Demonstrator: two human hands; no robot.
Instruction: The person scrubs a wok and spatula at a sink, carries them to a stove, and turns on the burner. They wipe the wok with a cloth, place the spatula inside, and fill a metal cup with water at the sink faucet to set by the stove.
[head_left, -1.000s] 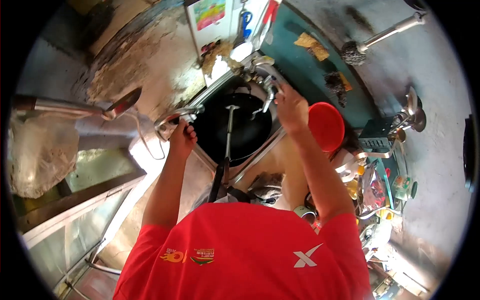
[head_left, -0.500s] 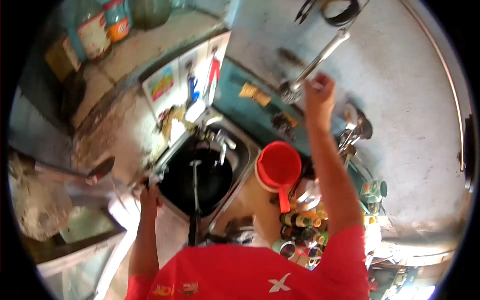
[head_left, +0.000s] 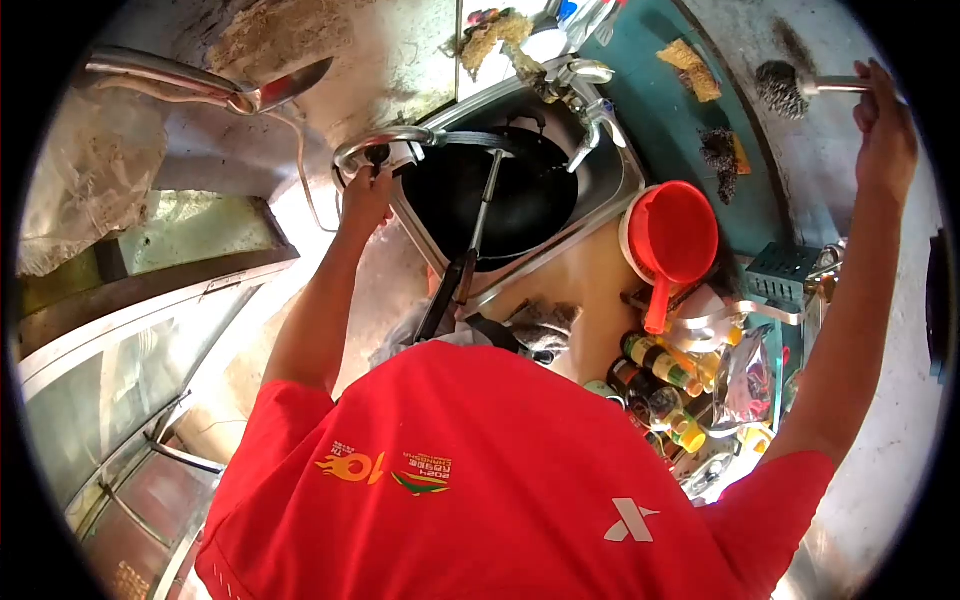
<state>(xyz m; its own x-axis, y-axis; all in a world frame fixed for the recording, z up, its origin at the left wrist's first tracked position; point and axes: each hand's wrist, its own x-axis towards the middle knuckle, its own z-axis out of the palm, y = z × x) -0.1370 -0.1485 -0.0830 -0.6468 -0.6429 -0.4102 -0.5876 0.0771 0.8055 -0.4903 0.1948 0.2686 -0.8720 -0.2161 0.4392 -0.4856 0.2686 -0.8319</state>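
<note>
My left hand (head_left: 368,203) is closed at the dark knob of what looks like a metal-rimmed pot lid (head_left: 382,138), seen nearly edge-on over the sink's left side. Below it, a black wok (head_left: 545,195) fills the sink (head_left: 612,195). A long-handled utensil (head_left: 489,195) with a metal shaft lies across the wok, its dark grip toward my body. At the upper right, my right hand (head_left: 886,135) has its fingers around the metal handle of a steel-wool scrubbing brush (head_left: 782,90), by the wall. Whether the brush still hangs there I cannot tell.
A red plastic dipper (head_left: 682,232) rests right of the sink below the faucet (head_left: 590,110). Several bottles (head_left: 660,362) crowd the counter nearer me. A black perforated holder (head_left: 783,270) stands by the wall. A knife-like blade (head_left: 295,85) juts out at upper left.
My view has swung, so the sink sits higher. My left hand has come up to the sink's edge with the lid. My right hand has closed on the brush handle.
</note>
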